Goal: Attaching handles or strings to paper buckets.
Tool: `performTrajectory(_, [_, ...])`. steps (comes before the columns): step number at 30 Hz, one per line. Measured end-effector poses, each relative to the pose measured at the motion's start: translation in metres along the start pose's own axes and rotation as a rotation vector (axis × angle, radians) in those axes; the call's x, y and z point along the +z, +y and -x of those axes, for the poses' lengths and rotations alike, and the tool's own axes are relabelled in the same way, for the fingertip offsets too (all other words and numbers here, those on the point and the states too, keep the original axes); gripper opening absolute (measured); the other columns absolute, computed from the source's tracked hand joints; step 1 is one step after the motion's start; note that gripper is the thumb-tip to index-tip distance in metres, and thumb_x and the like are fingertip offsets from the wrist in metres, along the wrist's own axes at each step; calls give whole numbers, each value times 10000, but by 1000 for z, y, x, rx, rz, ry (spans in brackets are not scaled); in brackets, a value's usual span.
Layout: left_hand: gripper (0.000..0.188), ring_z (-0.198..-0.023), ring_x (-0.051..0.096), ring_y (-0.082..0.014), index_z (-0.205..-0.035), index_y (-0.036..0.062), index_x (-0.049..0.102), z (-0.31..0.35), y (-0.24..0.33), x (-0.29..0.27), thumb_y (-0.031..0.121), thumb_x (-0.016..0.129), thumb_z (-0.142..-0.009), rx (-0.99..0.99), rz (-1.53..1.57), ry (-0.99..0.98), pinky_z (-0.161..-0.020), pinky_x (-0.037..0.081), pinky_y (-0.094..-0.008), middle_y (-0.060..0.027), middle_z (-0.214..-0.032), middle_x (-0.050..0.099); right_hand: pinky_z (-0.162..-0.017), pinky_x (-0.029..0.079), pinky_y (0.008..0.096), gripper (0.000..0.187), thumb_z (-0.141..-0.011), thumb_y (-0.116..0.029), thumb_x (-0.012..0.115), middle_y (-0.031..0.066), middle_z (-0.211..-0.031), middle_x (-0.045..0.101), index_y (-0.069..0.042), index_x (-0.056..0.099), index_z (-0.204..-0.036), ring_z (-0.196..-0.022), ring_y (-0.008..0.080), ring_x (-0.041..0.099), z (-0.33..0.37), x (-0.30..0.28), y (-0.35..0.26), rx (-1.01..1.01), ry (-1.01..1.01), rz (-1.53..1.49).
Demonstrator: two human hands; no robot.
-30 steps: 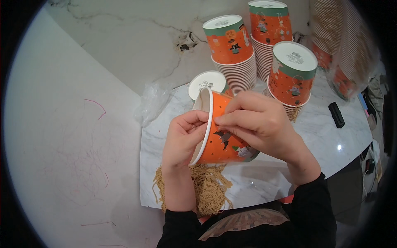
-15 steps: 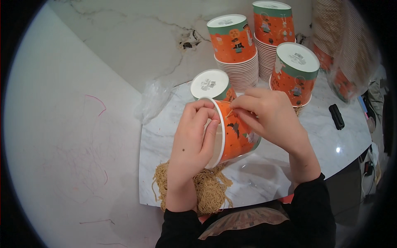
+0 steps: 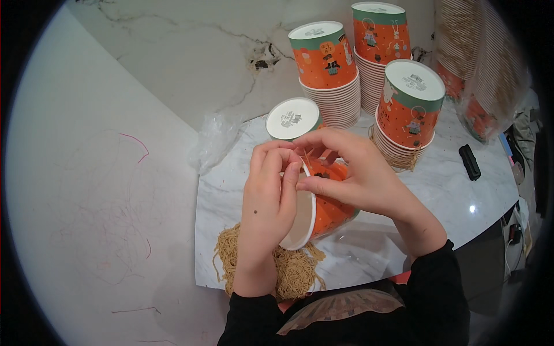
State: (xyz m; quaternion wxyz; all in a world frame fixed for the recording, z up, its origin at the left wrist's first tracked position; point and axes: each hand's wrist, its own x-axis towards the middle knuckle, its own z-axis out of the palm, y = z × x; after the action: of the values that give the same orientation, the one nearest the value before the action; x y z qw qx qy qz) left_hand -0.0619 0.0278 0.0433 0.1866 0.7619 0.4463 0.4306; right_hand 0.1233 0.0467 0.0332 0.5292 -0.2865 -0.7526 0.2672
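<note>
An orange paper bucket (image 3: 328, 216) with a white rim and dark printed figures lies tilted between my hands, its mouth towards the left. My left hand (image 3: 266, 202) is closed at the upper rim, fingertips pinched there. My right hand (image 3: 360, 173) curves over the bucket's side, its thumb by the rim and its fingers over the top. A thin tan string (image 3: 307, 154) shows between the fingertips at the rim; which hand grips it is partly hidden. Below my left wrist lies a heap of tan string (image 3: 294, 274).
Upside-down stacks of similar buckets stand behind: one stack (image 3: 329, 101), another stack (image 3: 378, 75), a right-hand stack (image 3: 407, 124) with string around its base, and a low bucket (image 3: 292, 118). Clear plastic (image 3: 213, 141), a black object (image 3: 470, 162) and bagged buckets (image 3: 490, 69) lie around the marble table (image 3: 375, 248).
My right hand has shifted left to the rim, closer to my left hand. The bucket's mouth has tipped slightly downward. The left hand has barely moved.
</note>
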Motion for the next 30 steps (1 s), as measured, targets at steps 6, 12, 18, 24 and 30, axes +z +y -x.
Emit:
performTrajectory(6, [81, -1012, 657, -285, -1039, -32, 560, -3, 1, 1, 26, 504, -1030, 139, -66, 46, -788, 562, -354, -202, -1176, 546, -742, 563, 338, 309, -855, -155, 750, 145, -960, 718, 10, 667, -1104, -858, 237, 725, 2, 4, 0, 145, -14, -153])
performTrajectory(12, [112, -925, 691, -204, -1108, -34, 574, 0, 3, 4, 2, 527, -1012, 45, 231, -46, -758, 580, -308, -217, -1293, 563, -695, 534, 297, 148, -856, -47, 739, 83, -870, 712, -1, 727, -996, -818, 146, 695, 3, 0, -7, 194, -8, 16])
performTrajectory(18, [315, -925, 705, -225, -1290, -35, 609, -4, 1, -6, 24, 581, -982, -12, 119, 40, -767, 568, -313, -198, -1401, 561, -670, 543, 303, 140, -840, -8, 726, 99, -859, 726, -15, 736, -979, -774, 209, 717, 2, -9, 7, 8, -69, 216])
performTrajectory(24, [192, -971, 685, -229, -1120, 5, 716, -10, -18, -7, 84, 644, -960, 14, 108, -168, -883, 521, -339, -156, -1239, 664, -685, 547, 341, 136, -814, -16, 727, 103, -866, 730, -22, 737, -950, -783, 259, 709, 2, -17, 4, -29, -116, 176])
performTrajectory(30, [129, -933, 654, -163, -1014, 13, 710, -10, -20, -13, 123, 663, -967, -8, 80, -83, -798, 494, -284, -99, -1050, 724, -686, 549, 376, 111, -805, -41, 726, 112, -849, 725, -24, 732, -915, -778, 297, 704, 1, -15, 6, -28, -120, 134])
